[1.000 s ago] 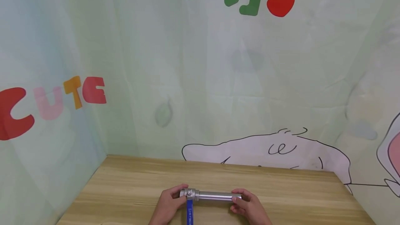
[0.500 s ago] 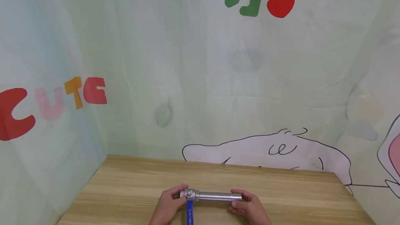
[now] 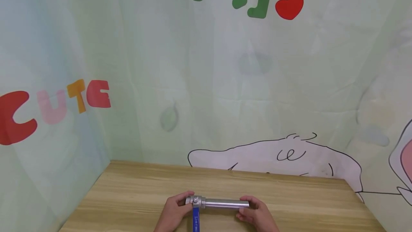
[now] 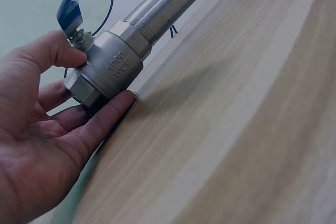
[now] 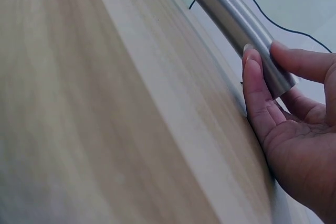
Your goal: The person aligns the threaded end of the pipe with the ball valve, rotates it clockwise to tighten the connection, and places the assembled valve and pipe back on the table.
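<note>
My left hand (image 3: 172,212) grips a silver ball valve (image 4: 107,66) between thumb and fingers; "1000 WOG" is cast on its body. The valve's blue lever handle (image 3: 196,219) points toward me in the head view. A smooth metal pipe (image 3: 223,203) runs rightward from the valve, with some thread (image 4: 142,31) showing at the joint. At the pipe's free end, my right hand (image 3: 257,216) pinches it, thumb on one side and fingertips on the other, seen closely in the right wrist view beside the pipe end (image 5: 281,80).
Below the hands lies a wood-grain table (image 3: 128,192). Behind it hangs a pale green printed curtain (image 3: 206,81) with coloured letters, a red heart (image 3: 289,6) and a cartoon outline. The curtain also stands along the left and right sides.
My right thumb has shifted slightly on the pipe end, from its upper face to nearer its lower edge. The left hand and valve stay almost still.
</note>
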The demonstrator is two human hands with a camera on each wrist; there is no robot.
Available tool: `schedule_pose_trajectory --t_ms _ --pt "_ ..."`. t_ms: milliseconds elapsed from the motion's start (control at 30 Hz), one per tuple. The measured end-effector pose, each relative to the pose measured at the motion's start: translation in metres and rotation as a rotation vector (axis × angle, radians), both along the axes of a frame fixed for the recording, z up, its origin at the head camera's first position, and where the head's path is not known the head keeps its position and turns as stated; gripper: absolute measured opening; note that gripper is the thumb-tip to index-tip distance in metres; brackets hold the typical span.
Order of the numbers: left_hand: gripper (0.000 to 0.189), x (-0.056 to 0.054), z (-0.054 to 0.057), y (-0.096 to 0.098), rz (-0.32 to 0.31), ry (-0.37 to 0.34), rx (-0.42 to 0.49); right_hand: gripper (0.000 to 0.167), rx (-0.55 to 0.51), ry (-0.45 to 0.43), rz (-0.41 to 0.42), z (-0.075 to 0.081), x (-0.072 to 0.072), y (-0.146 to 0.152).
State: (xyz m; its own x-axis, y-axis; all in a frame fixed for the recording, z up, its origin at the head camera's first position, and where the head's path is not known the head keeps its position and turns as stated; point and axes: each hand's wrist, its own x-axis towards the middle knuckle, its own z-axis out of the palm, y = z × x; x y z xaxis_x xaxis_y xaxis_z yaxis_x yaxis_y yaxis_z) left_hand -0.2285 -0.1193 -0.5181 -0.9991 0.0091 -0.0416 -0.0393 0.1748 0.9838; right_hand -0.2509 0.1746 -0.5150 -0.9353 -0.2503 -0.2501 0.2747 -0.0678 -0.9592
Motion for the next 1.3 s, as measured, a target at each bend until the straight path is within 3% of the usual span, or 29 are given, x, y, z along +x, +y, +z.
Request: schedule_pose_trajectory --t_ms 400,667,967,1300 --pt "0.046 0.0009 0.0019 -0.0003 0.006 -0.003 0.003 0.048 0.031 0.013 0.042 -0.0006 -0.0005 0.0001" --pt "0.046 0.0001 0.0014 -0.0005 0.01 -0.014 0.001 0.054 0.017 -0.026 0.027 -0.0003 -0.0017 0.0015" --pt "0.046 0.0009 0.0023 -0.0009 0.008 -0.019 0.004 0.051 -0.056 0.014 0.002 -0.0046 -0.0012 0.0001" --pt "0.047 0.0003 0.0012 -0.0004 0.013 -0.011 0.007 0.037 0.002 0.005 -0.011 -0.0008 -0.0008 -0.001"
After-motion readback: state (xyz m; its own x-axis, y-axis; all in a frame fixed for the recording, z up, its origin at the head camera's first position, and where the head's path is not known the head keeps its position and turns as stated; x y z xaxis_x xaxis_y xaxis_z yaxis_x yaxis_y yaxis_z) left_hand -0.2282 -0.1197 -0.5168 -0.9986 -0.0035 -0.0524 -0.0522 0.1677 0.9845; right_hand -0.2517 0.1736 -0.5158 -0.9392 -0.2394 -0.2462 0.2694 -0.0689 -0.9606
